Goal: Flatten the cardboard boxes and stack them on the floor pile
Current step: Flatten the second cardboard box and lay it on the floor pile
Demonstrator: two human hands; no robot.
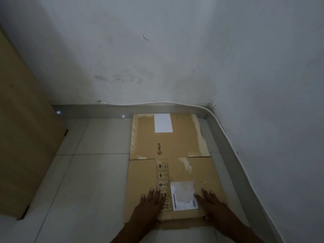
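A flattened brown cardboard box [168,151] lies on the tiled floor in the corner, its far end against the skirting. It carries a PICO logo, a column of handling symbols and two white labels. My left hand [149,206] rests palm down on its near end over the symbols, fingers spread. To the right of the near label, my right hand [212,204] presses flat on the same end, its thumb hooked at the near edge. More cardboard shows under the near edge, so the box seems to lie on a pile.
A large cardboard sheet [22,137] leans upright at the left. Grey walls meet in the far right corner. A white cable [233,146] runs along the top of the skirting. Pale floor tiles [91,181] stretch left of the box.
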